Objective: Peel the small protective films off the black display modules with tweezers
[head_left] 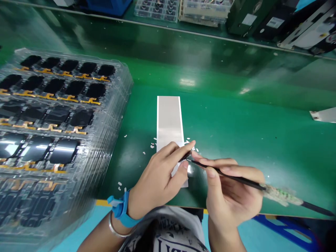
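Observation:
My left hand point(160, 176) is closed in a pinch on a small dark part point(185, 156), held just above the near end of a long pale strip point(169, 119) that lies on the green table point(236, 126). My right hand point(231, 192) grips thin black tweezers point(236, 177), wrapped in clear tape near their back end. The tweezer tip touches the small part between my left fingers. A blue wrist strap and a metal bangle sit on my left wrist.
A stack of clear plastic trays point(52, 115) filled with black round parts on orange flex cables fills the left side. Small white scraps lie around the strip. More trays point(202, 10), a blue bin and dark boxes line the far edge. A white piece point(324, 114) lies at right.

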Available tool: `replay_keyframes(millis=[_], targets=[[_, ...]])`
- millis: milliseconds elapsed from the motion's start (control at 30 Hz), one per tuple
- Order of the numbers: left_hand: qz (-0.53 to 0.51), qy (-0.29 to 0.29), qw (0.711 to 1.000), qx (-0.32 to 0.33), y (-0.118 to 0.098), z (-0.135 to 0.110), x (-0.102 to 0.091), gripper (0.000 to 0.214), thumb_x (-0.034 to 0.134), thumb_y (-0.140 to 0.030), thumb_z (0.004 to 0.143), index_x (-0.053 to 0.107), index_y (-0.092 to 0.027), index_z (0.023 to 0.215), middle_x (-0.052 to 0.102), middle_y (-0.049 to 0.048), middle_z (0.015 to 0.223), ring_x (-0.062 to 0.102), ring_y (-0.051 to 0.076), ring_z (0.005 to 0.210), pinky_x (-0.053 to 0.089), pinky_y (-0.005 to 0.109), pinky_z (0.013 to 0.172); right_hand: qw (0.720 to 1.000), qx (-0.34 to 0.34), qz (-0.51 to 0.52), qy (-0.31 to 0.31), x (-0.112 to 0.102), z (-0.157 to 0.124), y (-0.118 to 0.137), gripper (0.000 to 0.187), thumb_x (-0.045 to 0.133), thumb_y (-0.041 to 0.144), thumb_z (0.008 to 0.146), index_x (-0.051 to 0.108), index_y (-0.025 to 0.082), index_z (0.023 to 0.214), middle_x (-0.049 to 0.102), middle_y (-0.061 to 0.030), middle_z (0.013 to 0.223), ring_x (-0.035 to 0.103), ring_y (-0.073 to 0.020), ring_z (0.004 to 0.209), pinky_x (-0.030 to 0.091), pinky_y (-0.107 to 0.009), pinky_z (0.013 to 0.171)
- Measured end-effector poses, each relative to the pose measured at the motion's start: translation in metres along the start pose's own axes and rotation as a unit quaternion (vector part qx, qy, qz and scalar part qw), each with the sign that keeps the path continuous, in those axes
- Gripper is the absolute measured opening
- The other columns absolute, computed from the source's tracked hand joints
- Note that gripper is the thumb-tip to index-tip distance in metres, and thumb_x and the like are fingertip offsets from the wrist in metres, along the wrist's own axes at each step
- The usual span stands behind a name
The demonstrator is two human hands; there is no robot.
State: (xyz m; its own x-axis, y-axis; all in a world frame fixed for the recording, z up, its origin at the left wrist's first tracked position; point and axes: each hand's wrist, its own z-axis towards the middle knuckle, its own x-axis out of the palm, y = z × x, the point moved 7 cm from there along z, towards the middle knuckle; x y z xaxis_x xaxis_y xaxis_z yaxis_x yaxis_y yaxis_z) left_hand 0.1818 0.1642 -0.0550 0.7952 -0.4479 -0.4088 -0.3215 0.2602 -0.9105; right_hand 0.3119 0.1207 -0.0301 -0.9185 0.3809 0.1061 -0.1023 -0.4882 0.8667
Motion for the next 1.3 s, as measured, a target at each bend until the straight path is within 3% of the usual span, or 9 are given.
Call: replay_keyframes(millis=[433,700,1300], targets=[[0.018,0.003,1.0,-0.006,0.0022,-0.0001,0.0013,0.047,0.037,-0.022,0.1,0.047,-0.012,0.144,0.054,0.0072,0.098,0.055,0.02,0.089,0.045,0.035,0.081,0.999,0.032,0.017,0.001,0.0004,0.0006,-0.0062,0.031,0.058,-0.008,0.081,0.057,0.018,0.098,0.071,-0.0029,0.086,0.074,-0.0202,0.082,0.066,-0.043,0.081],[0.012,0.006,1.0,-0.018,0.0036,-0.0001,0.0017,0.045,0.036,-0.021,0.101,0.047,-0.017,0.144,0.055,0.0061,0.098,0.056,0.02,0.089,0.045,0.035,0.081,0.999,0.033,0.015,0.0,-0.0008,-0.0001,-0.0078,0.033,0.057,-0.009,0.081,0.056,0.018,0.099,0.071,-0.0032,0.088,0.074,-0.02,0.084,0.067,-0.042,0.08],[-0.04,0.015,0.999,-0.01,0.003,-0.0006,0.0036,0.044,0.035,-0.021,0.102,0.046,-0.019,0.145,0.06,0.0066,0.104,0.058,0.02,0.097,0.046,0.035,0.087,1.0,-0.021,0.016,-0.006,0.0003,-0.0032,-0.0025,0.039,0.054,-0.014,0.076,0.056,0.016,0.1,0.073,-0.0042,0.09,0.074,-0.0214,0.084,0.067,-0.043,0.08]])
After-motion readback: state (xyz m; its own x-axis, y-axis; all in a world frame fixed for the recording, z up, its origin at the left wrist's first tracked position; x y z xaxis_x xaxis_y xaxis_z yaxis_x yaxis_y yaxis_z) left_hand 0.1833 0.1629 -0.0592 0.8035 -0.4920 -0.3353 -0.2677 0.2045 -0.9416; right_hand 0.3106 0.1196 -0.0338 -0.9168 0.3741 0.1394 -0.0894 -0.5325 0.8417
